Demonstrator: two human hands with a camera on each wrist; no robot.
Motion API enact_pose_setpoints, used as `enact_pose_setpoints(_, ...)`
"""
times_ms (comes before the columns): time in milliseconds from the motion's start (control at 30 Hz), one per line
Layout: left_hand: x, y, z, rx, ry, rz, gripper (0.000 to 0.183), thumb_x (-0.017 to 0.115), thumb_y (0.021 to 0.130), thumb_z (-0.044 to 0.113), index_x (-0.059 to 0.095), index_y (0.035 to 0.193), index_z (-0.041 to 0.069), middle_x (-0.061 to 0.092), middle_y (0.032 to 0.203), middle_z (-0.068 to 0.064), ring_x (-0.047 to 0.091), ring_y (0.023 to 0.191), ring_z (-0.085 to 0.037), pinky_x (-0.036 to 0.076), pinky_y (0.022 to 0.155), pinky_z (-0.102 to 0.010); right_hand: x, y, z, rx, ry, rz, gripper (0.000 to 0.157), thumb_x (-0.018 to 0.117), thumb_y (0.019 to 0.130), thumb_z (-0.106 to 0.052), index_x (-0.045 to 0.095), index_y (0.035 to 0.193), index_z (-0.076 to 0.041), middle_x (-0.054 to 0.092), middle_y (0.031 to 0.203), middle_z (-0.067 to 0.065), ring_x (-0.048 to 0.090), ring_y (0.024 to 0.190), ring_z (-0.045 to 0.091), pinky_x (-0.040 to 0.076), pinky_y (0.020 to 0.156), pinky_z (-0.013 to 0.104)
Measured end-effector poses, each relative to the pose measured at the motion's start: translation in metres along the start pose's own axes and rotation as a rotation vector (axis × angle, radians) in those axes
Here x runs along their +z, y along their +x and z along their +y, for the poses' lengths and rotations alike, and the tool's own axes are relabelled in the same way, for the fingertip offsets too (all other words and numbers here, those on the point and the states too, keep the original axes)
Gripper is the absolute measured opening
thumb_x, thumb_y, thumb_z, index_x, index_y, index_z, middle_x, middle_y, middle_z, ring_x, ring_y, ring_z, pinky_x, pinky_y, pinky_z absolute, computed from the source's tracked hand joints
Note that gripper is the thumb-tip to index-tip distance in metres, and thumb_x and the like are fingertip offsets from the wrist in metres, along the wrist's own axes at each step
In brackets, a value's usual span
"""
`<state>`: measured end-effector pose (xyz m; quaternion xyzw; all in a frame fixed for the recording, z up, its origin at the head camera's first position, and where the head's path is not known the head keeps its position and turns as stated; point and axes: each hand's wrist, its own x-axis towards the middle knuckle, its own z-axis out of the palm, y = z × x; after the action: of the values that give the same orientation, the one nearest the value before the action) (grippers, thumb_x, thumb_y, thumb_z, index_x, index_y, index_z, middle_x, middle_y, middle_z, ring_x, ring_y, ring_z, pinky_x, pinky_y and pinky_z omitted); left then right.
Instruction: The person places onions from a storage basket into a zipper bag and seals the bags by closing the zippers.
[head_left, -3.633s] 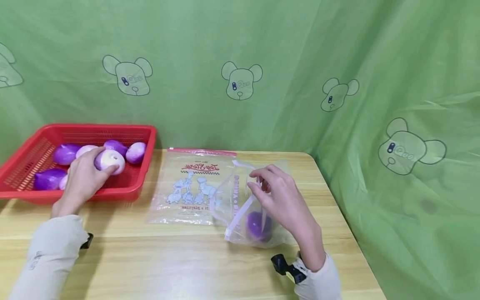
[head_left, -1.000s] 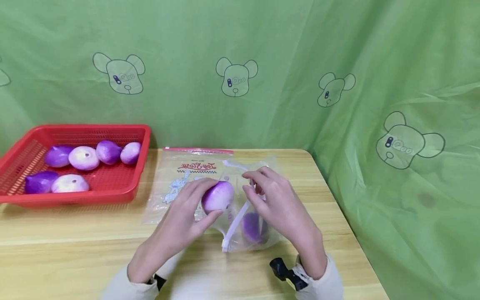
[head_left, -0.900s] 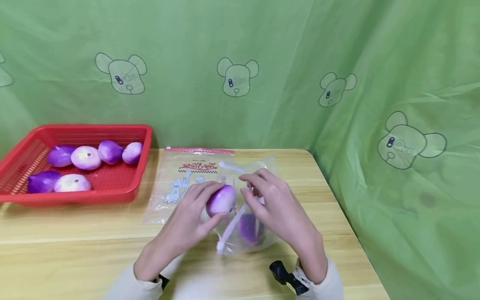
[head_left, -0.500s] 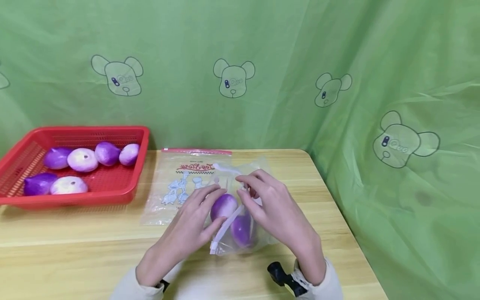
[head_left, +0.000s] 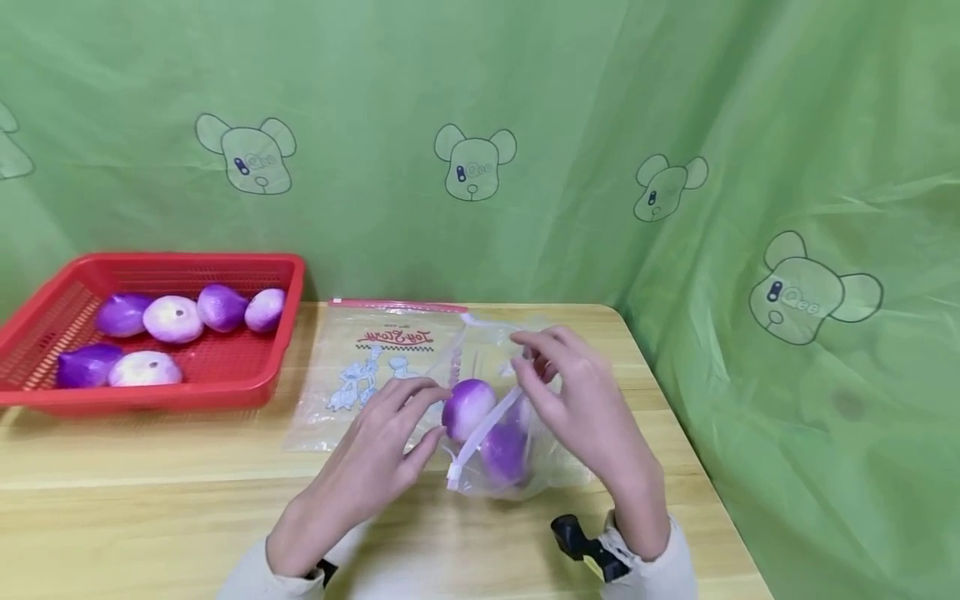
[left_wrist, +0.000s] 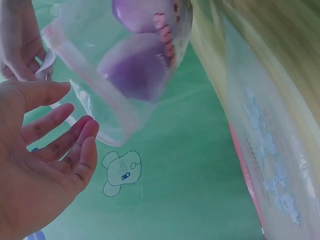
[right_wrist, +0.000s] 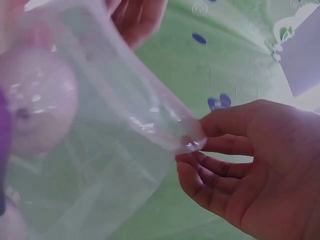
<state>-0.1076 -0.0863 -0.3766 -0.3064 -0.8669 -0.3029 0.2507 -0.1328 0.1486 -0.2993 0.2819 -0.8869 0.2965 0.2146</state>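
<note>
A clear zip bag [head_left: 480, 433] with a white slider strip stands on the table, its mouth towards my left hand [head_left: 375, 442]. Two purple-and-white onions show through its film: a paler onion [head_left: 467, 408] near the mouth and a darker onion [head_left: 504, 454] beside it. My left hand is just outside the mouth, fingers parted; in the left wrist view this hand [left_wrist: 50, 160] holds nothing, with its fingertips by the rim. My right hand [head_left: 588, 408] pinches the bag's edge between thumb and fingers, as the right wrist view of this hand [right_wrist: 265, 165] shows.
At the left stands a red plastic basket [head_left: 240, 392] holding several more onions [head_left: 172, 319]. A flat printed bag [head_left: 315, 417] with a pink zip lies on the wooden table [head_left: 187, 517], partly behind the zip bag. A green curtain [head_left: 375, 217] hangs behind and to the right.
My left hand brought a pale onion from the basket to the bag, and it now sits inside, let go. My right hand kept hold of the bag's edge and has moved slightly right.
</note>
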Motion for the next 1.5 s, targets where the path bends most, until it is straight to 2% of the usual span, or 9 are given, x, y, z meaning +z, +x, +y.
enact_pose_setpoints(167,0.000,0.000,-0.001,0.013,0.007,0.004,0.027,0.073,0.089,0.013,0.067,0.114,0.009,0.065,0.116,-0.003,0.059,0.112,-0.020,0.048,0.100,-0.039,-0.004,0.002,0.016,0.050,-0.035,0.098,0.024,0.067,0.091,-0.003,0.070,0.115,0.002,0.068,0.094,0.005,0.062,0.078,0.011,0.055,0.065,0.026)
enact_pose_setpoints(300,0.003,0.000,-0.001,0.022,0.016,-0.008,0.023,0.073,0.088,0.013,0.069,0.110,0.010,0.067,0.113,-0.002,0.060,0.108,-0.019,0.049,0.096,-0.038,-0.004,0.003,0.021,0.072,-0.044,0.105,0.024,0.064,0.092,-0.002,0.071,0.114,0.002,0.068,0.094,0.005,0.063,0.078,0.012,0.056,0.067,0.028)
enact_pose_setpoints(533,0.011,-0.003,-0.001,0.017,0.016,-0.078,0.037,0.076,0.085,0.010,0.066,0.121,0.008,0.066,0.123,-0.007,0.064,0.110,-0.023,0.053,0.094,-0.037,-0.004,0.003,0.022,0.064,-0.016,0.116,0.024,0.064,0.091,0.001,0.071,0.113,0.002,0.069,0.096,0.007,0.064,0.080,0.013,0.058,0.069,0.028)
enact_pose_setpoints(867,0.012,-0.005,0.001,-0.021,-0.002,-0.132,0.039,0.074,0.088,0.013,0.064,0.125,0.008,0.065,0.126,-0.008,0.064,0.115,-0.024,0.053,0.096,-0.039,-0.009,0.002,0.024,0.074,-0.008,0.150,0.023,0.064,0.092,-0.001,0.071,0.113,0.001,0.069,0.097,0.007,0.064,0.080,0.013,0.058,0.070,0.031)
enact_pose_setpoints(1100,0.002,-0.004,-0.003,-0.054,-0.008,-0.118,0.038,0.073,0.089,0.011,0.064,0.126,0.010,0.065,0.126,-0.005,0.064,0.114,-0.022,0.055,0.093,-0.037,-0.008,0.001,0.022,0.074,-0.019,0.127,0.024,0.064,0.091,-0.001,0.071,0.114,0.001,0.068,0.098,0.008,0.063,0.080,0.013,0.057,0.070,0.030)
enact_pose_setpoints(1300,-0.015,-0.003,-0.015,-0.043,-0.023,-0.049,0.036,0.071,0.091,0.010,0.063,0.125,0.007,0.065,0.125,-0.006,0.066,0.107,-0.021,0.057,0.087,-0.038,-0.005,0.002,0.022,0.058,-0.031,0.104,0.025,0.064,0.091,-0.001,0.070,0.115,0.002,0.068,0.098,0.008,0.063,0.079,0.014,0.056,0.067,0.030)
enact_pose_setpoints(1500,-0.034,-0.001,-0.026,-0.090,0.008,0.004,0.033,0.069,0.093,0.014,0.063,0.125,0.009,0.064,0.125,-0.003,0.066,0.098,-0.018,0.056,0.079,-0.037,-0.004,0.003,0.022,0.053,-0.032,0.080,0.026,0.064,0.092,-0.002,0.070,0.116,0.001,0.068,0.095,0.006,0.063,0.079,0.013,0.053,0.062,0.026)
